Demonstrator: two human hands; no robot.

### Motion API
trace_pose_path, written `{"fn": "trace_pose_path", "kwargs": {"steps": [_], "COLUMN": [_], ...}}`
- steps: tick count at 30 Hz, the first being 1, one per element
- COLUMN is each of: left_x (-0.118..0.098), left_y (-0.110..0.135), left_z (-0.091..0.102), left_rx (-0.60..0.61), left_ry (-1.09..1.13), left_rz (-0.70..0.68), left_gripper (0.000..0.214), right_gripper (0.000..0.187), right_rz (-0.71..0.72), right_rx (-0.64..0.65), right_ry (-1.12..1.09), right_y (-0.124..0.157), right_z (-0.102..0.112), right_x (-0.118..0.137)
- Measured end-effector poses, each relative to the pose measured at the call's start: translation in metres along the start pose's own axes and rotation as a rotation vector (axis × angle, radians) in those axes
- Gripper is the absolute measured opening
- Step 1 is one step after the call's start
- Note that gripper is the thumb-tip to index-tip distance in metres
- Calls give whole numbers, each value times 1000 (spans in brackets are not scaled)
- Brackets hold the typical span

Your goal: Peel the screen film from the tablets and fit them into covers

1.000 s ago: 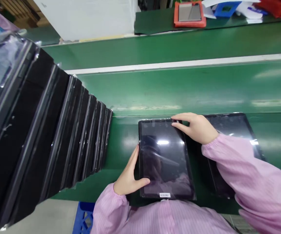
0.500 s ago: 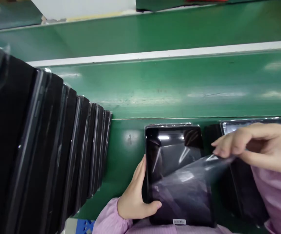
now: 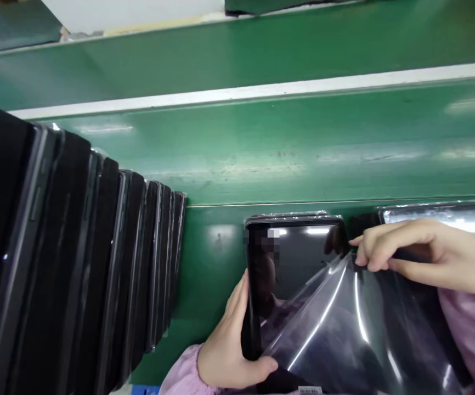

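Observation:
A black tablet (image 3: 297,258) lies in front of me on what looks like a stack, its screen up and shiny. My left hand (image 3: 229,340) grips its left edge, fingers along the side and thumb on the lower left of the front. Between thumb and fingers, my right hand (image 3: 410,255) pinches the upper corner of a clear plastic film (image 3: 344,323). The film is lifted off the upper screen and slants in creased folds across the lower half. A small white label (image 3: 310,390) shows at the tablet's bottom edge.
At left a tall stack of tablets (image 3: 109,263), with black layers between, leans toward the camera. Another shiny-topped dark tablet (image 3: 459,211) lies partly under my right hand. A green bench (image 3: 208,247) carries everything, and a white strip (image 3: 237,94) runs along its back.
My right hand has shifted slightly left, still pinching the film. The film is now spread wider and hangs over the tablet's right side. My left hand keeps its place.

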State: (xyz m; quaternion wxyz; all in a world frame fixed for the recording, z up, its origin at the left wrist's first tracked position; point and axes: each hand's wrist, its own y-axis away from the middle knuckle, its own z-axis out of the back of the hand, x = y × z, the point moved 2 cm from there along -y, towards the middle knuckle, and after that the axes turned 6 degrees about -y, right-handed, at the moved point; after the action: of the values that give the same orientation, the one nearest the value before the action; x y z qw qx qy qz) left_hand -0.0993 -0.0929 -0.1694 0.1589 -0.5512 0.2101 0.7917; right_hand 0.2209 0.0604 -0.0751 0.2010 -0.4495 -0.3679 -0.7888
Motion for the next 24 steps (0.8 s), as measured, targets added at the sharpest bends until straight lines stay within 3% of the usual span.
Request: {"fn": "trace_pose_path", "kwargs": {"steps": [10,16,20,24], "left_x": [1,7,8,-10], "left_y": [0,8,2,-24], "left_z": [3,-2,-4,11], "left_rx": [-25,-62,-265,-535], "left_ry": [-7,2,89,48], "left_rz": [-20,29,114,168], "left_gripper": [119,106,85,67], "right_gripper": [30,35,34,51], "right_rz": [-102,-133,-127,-115], "right_rx": [174,152,119,17], "right_ry": [18,75,143,243], "right_y": [9,4,-4,-6], "right_z": [-23,-36,-42,-49], "right_x": [16,25,29,31]}}
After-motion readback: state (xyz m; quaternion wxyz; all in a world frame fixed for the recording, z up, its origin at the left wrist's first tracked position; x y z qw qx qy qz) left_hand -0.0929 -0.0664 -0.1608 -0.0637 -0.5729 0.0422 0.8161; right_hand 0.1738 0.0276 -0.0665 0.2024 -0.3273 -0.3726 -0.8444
